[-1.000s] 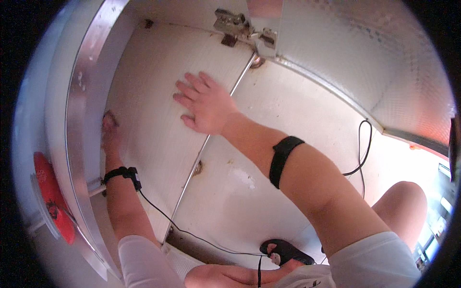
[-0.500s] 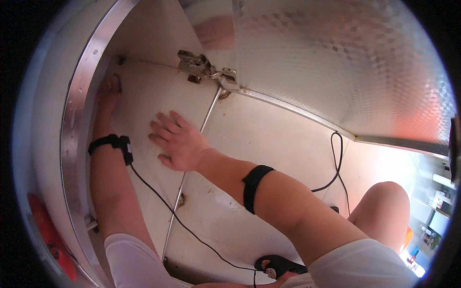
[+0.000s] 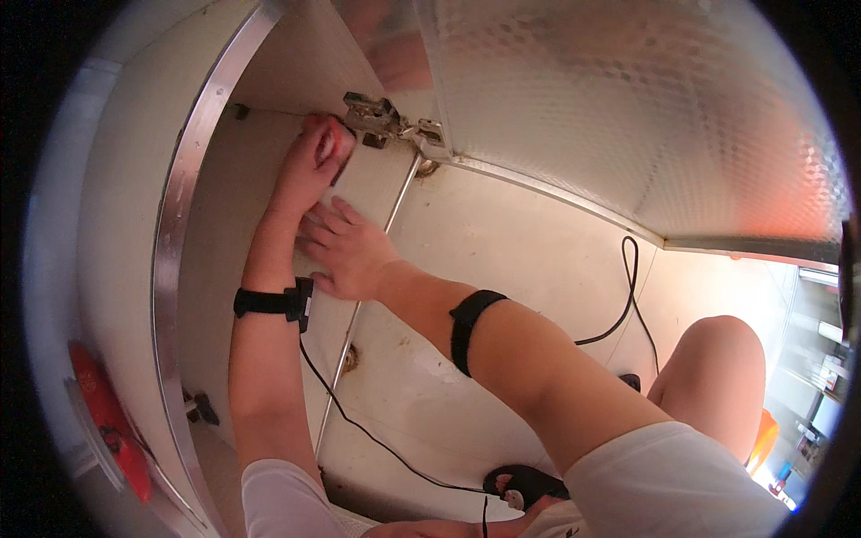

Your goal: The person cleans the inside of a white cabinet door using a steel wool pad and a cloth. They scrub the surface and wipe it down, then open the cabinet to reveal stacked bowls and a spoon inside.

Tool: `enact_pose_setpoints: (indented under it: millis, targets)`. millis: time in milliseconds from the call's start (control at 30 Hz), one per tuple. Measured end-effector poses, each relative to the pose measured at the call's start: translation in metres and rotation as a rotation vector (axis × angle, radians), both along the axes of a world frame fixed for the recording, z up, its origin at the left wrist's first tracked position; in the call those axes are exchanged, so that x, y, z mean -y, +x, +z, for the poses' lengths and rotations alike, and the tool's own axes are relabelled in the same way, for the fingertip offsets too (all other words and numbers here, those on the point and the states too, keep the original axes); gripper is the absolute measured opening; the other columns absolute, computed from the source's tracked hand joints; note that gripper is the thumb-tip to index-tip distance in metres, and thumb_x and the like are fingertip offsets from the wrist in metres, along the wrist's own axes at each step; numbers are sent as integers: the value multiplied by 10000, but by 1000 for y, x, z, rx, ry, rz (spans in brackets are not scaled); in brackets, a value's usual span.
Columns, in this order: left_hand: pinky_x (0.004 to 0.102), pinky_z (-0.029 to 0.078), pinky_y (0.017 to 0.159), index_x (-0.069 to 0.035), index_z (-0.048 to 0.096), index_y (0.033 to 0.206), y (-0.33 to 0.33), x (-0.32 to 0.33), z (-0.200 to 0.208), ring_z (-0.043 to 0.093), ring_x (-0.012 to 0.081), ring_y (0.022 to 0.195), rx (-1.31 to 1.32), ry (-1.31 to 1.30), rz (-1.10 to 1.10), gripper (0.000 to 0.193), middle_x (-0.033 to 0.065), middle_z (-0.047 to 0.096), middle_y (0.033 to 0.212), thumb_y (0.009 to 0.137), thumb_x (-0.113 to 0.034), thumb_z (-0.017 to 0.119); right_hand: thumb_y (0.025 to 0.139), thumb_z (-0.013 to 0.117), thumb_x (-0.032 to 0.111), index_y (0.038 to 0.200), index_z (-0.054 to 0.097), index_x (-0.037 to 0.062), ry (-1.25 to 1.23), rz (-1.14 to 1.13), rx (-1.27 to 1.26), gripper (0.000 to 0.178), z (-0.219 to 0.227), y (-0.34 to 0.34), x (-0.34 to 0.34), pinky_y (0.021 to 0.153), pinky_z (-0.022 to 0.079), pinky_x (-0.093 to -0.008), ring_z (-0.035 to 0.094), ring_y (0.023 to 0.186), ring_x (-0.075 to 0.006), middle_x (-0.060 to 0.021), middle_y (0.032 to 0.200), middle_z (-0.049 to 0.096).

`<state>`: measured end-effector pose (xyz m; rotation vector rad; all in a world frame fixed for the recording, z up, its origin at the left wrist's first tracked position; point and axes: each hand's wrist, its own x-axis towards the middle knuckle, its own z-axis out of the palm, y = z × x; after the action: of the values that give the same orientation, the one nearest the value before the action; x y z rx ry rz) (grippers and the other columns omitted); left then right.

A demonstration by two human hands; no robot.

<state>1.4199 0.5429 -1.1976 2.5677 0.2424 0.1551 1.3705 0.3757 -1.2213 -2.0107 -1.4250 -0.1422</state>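
Observation:
My left hand (image 3: 305, 175) is closed around a small pinkish sponge-like pad (image 3: 343, 154) with a dark edge. It presses the pad to the white cabinet floor (image 3: 235, 193), just left of the metal door hinge (image 3: 375, 117). My fingers cover much of the pad, so its exact kind is unclear. Palm down, my right hand (image 3: 354, 255) lies on the same white surface with its fingers spread, slightly blurred, beside my left wrist. Nothing shows in it. Both forearms wear black straps, and the left strap (image 3: 273, 303) carries a small black device.
An open cabinet door (image 3: 574, 108) with a patterned metallic face spans the upper right. A metal-edged side panel (image 3: 179, 206) stands at left. Black cables (image 3: 386, 457) trail over the floor. A red object (image 3: 109, 417) sits outside at lower left; my knee (image 3: 717, 368) is at right.
My left hand has moved right with the pad, from the cabinet's left side to near the hinge and my right hand. My right hand has barely shifted, and the view has moved slightly.

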Motion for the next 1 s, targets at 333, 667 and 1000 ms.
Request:
enact_pose_setpoints:
  millis: [333, 667, 1000]
  targets:
    - [328, 475, 967, -51, 633, 1219, 1, -42, -10, 618, 263, 1098, 22, -43, -104, 366, 133, 657, 1153, 857, -4, 602, 831, 612, 467, 1331, 638, 138, -103, 16, 19, 599, -7, 29, 6, 1233, 187, -514, 384, 1431, -284, -59, 1433, 565]
    - [434, 443, 1030, -21, 499, 1400, -68, -301, -107, 563, 334, 1236, 146, -62, 536, 471, 207, 578, 1363, 1056, -340, 455, 864, 593, 457, 1357, 619, 110, -47, 51, -64, 604, -14, 24, -11, 1237, 174, -517, 339, 1464, -307, -95, 1503, 500]
    - [420, 455, 1014, -76, 530, 1375, 34, -49, -30, 583, 348, 1176, 52, -73, 8, 444, 185, 592, 1286, 978, -261, 607, 857, 614, 448, 1324, 635, 148, -24, 12, -38, 556, -12, 37, 5, 1229, 185, -513, 342, 1457, -300, -62, 1479, 517]
